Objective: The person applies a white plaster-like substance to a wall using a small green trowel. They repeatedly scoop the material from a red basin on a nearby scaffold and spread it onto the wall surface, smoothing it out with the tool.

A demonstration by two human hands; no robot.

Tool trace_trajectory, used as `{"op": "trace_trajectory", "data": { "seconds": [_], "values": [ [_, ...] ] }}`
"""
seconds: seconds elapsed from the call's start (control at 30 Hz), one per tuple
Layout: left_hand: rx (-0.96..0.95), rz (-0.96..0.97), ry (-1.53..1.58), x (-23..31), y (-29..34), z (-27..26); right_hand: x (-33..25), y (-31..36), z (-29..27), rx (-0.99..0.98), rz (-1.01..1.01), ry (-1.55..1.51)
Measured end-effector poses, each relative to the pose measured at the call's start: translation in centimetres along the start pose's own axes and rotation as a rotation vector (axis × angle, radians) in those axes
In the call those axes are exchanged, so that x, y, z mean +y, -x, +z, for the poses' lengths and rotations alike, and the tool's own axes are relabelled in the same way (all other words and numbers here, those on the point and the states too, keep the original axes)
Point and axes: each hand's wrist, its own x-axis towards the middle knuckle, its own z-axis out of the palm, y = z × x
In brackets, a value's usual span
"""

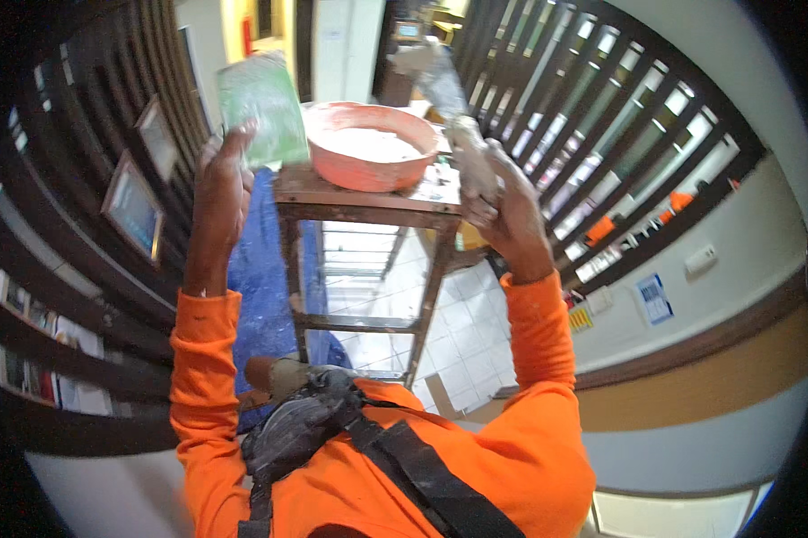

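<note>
My left hand (pixel 225 184) grips a flat green board (pixel 262 106) near its lower edge, the thumb lying across its face. White paste smears the board, mostly along the top. On the right, my right hand (pixel 504 193) is closed round the plaster-caked lower end of a trowel-like tool (pixel 438 76); its grey, broad part points up and away, and its exact kind is unclear. Between both hands a round orange basin (pixel 373 170) with white powder or paste inside stands on top of a wooden stand (pixel 368 211). Neither hand touches the basin.
Dark slatted railings (pixel 592 108) rise on both sides. A blue sheet (pixel 259 269) hangs left of the stand, with white floor tiles (pixel 471 332) below. Picture frames (pixel 133 202) hang by the left slats. Black straps (pixel 422 466) cross my orange top.
</note>
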Motion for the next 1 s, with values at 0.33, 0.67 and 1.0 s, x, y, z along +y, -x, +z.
{"op": "trace_trajectory", "data": {
  "seconds": [0.33,0.67,1.0],
  "values": [
    [-0.098,-0.208,0.097,4.1,14.9,-12.9,7.6,1.6,11.4,-0.292,-0.262,0.382],
    [0.170,-0.142,-0.095,9.1,25.5,-17.6,22.9,-4.6,19.9,-0.726,-0.070,0.029],
    [0.341,-0.044,-0.095,11.1,31.4,-19.3,27.4,-4.6,25.3,-1.095,-0.012,0.095]
  ]
}}
